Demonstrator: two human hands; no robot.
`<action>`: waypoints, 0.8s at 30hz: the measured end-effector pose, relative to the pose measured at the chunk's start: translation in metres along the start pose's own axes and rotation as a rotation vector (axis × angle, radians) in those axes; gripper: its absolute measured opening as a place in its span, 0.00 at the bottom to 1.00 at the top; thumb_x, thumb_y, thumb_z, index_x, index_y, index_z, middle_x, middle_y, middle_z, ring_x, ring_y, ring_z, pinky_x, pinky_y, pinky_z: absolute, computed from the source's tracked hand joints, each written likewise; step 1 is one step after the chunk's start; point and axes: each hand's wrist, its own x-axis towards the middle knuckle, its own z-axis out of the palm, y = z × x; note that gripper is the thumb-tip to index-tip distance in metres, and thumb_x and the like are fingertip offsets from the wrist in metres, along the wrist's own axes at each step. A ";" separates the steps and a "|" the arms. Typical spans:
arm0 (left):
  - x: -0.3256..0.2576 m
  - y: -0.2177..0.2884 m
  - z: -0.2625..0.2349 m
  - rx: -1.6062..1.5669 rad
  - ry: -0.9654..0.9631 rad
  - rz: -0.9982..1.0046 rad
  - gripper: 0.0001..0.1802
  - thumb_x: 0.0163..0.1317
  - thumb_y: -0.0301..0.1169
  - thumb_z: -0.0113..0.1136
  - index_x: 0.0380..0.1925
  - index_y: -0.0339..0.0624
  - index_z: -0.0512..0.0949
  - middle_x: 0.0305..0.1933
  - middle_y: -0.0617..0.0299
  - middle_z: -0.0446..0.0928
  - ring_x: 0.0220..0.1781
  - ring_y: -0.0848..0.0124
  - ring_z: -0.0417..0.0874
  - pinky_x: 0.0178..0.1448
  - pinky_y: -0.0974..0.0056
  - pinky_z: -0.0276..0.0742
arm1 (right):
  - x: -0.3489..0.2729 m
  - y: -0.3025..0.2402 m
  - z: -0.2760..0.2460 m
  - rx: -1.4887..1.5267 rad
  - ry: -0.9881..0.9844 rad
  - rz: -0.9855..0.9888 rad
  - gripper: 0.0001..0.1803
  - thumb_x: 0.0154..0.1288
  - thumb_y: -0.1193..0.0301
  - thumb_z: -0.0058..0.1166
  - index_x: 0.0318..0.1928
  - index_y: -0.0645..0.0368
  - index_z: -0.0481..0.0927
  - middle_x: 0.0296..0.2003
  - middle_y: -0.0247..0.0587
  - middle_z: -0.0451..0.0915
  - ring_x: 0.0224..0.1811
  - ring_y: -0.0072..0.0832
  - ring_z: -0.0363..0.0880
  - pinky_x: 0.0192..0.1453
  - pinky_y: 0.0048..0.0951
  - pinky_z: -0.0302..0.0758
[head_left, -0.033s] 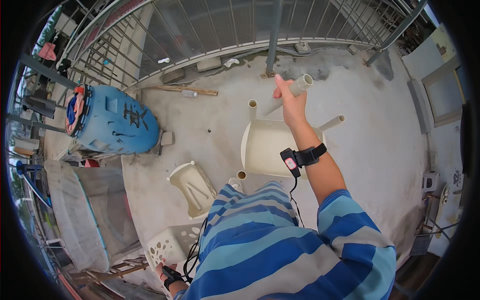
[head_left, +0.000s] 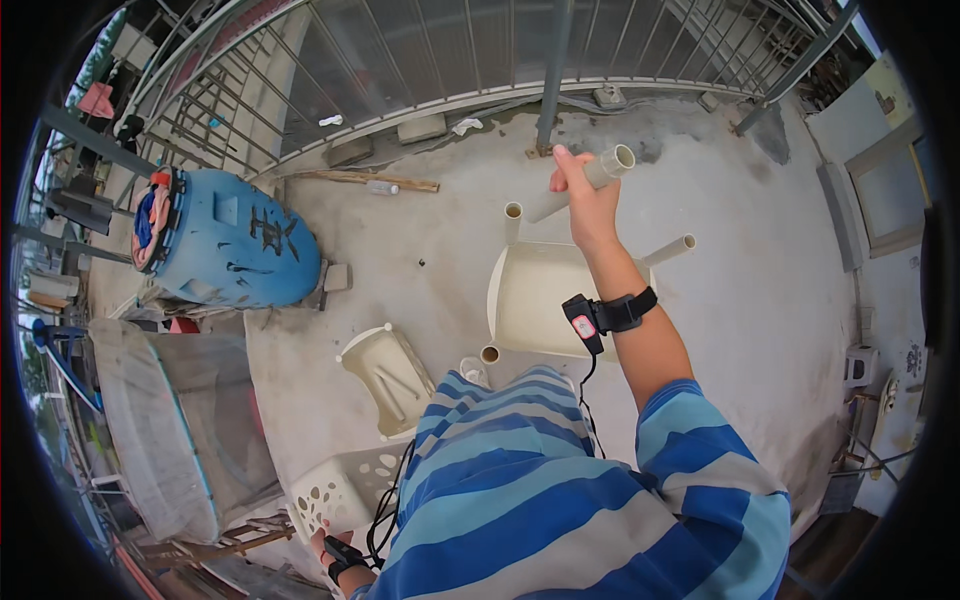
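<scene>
Little moves beyond a slight view shift. Right hand [head_left: 592,207] closes around a pale tube [head_left: 610,167], long axis near-left to far-right, at the upturned stool's [head_left: 540,290] far side. Left hand [head_left: 320,545], near-left by the perforated panel [head_left: 346,506], lies farther; its grip cannot be determined.

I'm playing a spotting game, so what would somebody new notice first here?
Probably the big blue barrel with black marks, at the left by the railing. The striped clothes filling the bottom middle stand out too, as does the right hand gripping a cream tube, right of centre near the top.
</scene>
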 end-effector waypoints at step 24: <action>0.089 0.062 -0.001 0.286 -0.034 -0.064 0.20 0.61 0.29 0.46 0.54 0.37 0.69 0.52 0.56 0.75 0.54 0.59 0.73 0.57 0.52 0.69 | 0.045 0.024 0.069 -0.247 -0.021 -0.061 0.12 0.59 0.69 0.58 0.20 0.59 0.75 0.16 0.32 0.75 0.20 0.19 0.73 0.26 0.24 0.68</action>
